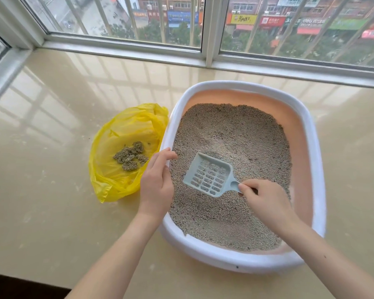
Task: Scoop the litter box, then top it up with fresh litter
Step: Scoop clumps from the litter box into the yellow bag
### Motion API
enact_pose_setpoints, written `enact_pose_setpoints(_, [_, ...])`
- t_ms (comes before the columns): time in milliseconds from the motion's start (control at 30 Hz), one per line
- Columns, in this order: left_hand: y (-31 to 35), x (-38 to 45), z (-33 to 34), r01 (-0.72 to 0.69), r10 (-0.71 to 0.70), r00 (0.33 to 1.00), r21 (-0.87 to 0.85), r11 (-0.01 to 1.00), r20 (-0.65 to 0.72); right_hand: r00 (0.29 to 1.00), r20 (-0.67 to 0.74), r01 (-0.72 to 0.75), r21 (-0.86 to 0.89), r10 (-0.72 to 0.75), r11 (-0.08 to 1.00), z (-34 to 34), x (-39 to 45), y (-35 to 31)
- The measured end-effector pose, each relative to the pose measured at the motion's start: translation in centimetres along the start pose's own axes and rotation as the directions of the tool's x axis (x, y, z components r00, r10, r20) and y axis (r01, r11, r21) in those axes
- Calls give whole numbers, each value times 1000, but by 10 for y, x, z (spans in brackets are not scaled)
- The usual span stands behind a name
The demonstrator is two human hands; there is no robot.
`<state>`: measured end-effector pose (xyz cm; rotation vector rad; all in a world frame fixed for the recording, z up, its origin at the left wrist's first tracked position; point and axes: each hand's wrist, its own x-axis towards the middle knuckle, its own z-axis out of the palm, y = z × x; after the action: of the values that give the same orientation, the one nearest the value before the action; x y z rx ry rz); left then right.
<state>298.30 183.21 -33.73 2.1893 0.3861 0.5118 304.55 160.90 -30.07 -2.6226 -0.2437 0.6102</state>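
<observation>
A litter box (pixel 315 160) with a white rim and peach inner wall sits on the beige sill, filled with grey litter (pixel 246 137). My right hand (pixel 266 203) grips the handle of a pale blue slotted scoop (pixel 209 175), whose blade lies on the litter near the box's middle. My left hand (pixel 156 180) grips the box's left rim, thumb over the edge. Left of the box lies an open yellow plastic bag (pixel 125 134) holding a small pile of litter clumps (pixel 131 156).
The glossy beige sill (pixel 52 147) stretches wide to the left and front. Window frames (pixel 125 48) run along the back and left edges. The sill's front edge drops to a dark floor at the bottom left.
</observation>
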Motion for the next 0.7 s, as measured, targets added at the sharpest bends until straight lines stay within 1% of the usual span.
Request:
enact_pose_setpoints(67, [0, 0, 0, -3, 3, 1000, 5, 1000, 3, 1000, -8, 0, -12, -1, 1000, 0, -2, 0])
enact_pose_setpoints(200, [-1, 0, 0, -11, 11, 1000, 5, 1000, 7, 1000, -19, -15, 32, 16, 999, 0, -7, 0])
enact_pose_setpoints(300, [-2, 0, 1, -20, 20, 1000, 4, 1000, 6, 1000, -20, -18, 34, 19, 999, 2, -10, -1])
enact_pose_setpoints(467, [0, 2, -3, -11, 12, 1000, -38, 999, 19, 995, -91, -26, 62, 32, 998, -3, -14, -12])
enact_pose_setpoints(600, [6, 9, -16, 79, -80, 997, -151, 985, -2, 991, -133, 9, 34, -5, 999, -19, -20, -36])
enact_pose_setpoints(700, [1, 19, -36, 147, -156, 987, -217, 965, -28, 988, -143, 65, -4, -65, 998, -24, -20, -62])
